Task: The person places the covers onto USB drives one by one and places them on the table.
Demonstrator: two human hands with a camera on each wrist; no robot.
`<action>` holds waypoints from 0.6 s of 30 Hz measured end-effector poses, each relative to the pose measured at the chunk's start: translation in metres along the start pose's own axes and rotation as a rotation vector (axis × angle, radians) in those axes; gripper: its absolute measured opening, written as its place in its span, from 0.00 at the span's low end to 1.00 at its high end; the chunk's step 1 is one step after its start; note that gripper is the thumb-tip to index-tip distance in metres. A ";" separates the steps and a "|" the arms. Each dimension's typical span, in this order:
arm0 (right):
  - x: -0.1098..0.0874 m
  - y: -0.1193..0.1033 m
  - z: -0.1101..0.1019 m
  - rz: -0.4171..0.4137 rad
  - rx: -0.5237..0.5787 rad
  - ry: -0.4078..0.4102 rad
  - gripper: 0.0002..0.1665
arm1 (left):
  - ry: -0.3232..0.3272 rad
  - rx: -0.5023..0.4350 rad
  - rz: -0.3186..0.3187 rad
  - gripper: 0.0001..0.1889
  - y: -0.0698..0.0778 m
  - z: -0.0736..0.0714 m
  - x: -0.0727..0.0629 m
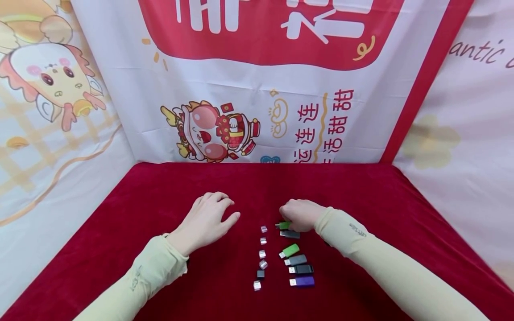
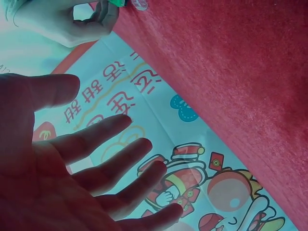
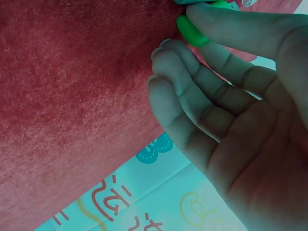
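My right hand (image 1: 302, 215) pinches a green USB flash drive (image 1: 284, 226) between thumb and index finger, its plug end pointing left. In the right wrist view, the green body (image 3: 191, 32) shows under the thumb, and the other fingers curl loosely. Just below in the head view lies a grey USB drive (image 1: 290, 234), close to the hand. My left hand (image 1: 206, 218) is held over the cloth to the left, holding nothing. Its fingers are spread and gently bent in the left wrist view. Nearest to it is a small clear pinkish block (image 1: 263, 229).
More USB drives lie in a column nearer me: green (image 1: 291, 250), grey (image 1: 297, 260), black (image 1: 303, 269) and purple (image 1: 304, 281). Left of them runs a column of small clear blocks (image 1: 263, 254) with one black block (image 1: 260, 274). Red cloth (image 1: 180, 285) covers the table; printed sheets (image 1: 249, 80) stand around it.
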State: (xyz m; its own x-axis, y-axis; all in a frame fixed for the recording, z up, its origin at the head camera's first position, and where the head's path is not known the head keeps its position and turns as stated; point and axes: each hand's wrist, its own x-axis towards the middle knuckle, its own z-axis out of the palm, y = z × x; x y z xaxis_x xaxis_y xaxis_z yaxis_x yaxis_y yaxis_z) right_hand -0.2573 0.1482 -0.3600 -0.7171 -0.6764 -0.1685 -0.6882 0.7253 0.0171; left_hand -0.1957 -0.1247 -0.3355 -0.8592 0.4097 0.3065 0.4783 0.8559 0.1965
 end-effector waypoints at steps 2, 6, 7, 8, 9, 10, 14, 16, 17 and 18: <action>0.001 -0.002 0.000 0.011 0.005 -0.020 0.09 | -0.005 0.005 0.000 0.21 0.001 0.000 -0.001; 0.001 -0.004 0.001 0.026 0.014 -0.037 0.07 | -0.008 0.007 -0.004 0.21 0.002 0.000 -0.001; 0.001 -0.004 0.001 0.029 0.014 -0.036 0.07 | -0.008 0.008 -0.004 0.21 0.002 0.001 -0.001; 0.000 -0.004 0.001 0.031 0.015 -0.033 0.07 | -0.008 0.009 -0.003 0.20 0.002 0.001 -0.001; 0.000 -0.003 0.001 0.033 0.021 -0.031 0.07 | -0.009 0.009 -0.003 0.20 0.003 0.001 -0.001; -0.001 -0.003 0.001 0.036 0.031 -0.030 0.06 | -0.010 0.010 -0.003 0.20 0.003 0.001 -0.001; -0.006 0.001 -0.001 0.041 0.108 -0.007 0.05 | -0.018 0.012 -0.006 0.19 0.003 0.002 -0.001; -0.009 0.003 -0.002 0.056 0.157 0.001 0.04 | -0.019 0.012 -0.010 0.18 0.003 0.002 -0.001; -0.010 0.004 -0.002 0.063 0.179 0.010 0.03 | -0.019 0.011 -0.013 0.18 0.003 0.002 -0.001; -0.011 0.005 -0.002 0.076 0.197 0.017 0.03 | -0.020 0.010 -0.015 0.18 0.003 0.002 -0.001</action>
State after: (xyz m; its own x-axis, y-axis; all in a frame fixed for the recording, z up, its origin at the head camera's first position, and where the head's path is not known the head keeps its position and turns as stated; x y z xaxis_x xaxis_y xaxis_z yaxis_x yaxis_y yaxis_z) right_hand -0.2526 0.1590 -0.3556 -0.7691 -0.6196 -0.1569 -0.5984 0.7843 -0.1639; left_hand -0.1939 -0.1222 -0.3367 -0.8697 0.4031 0.2849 0.4637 0.8651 0.1913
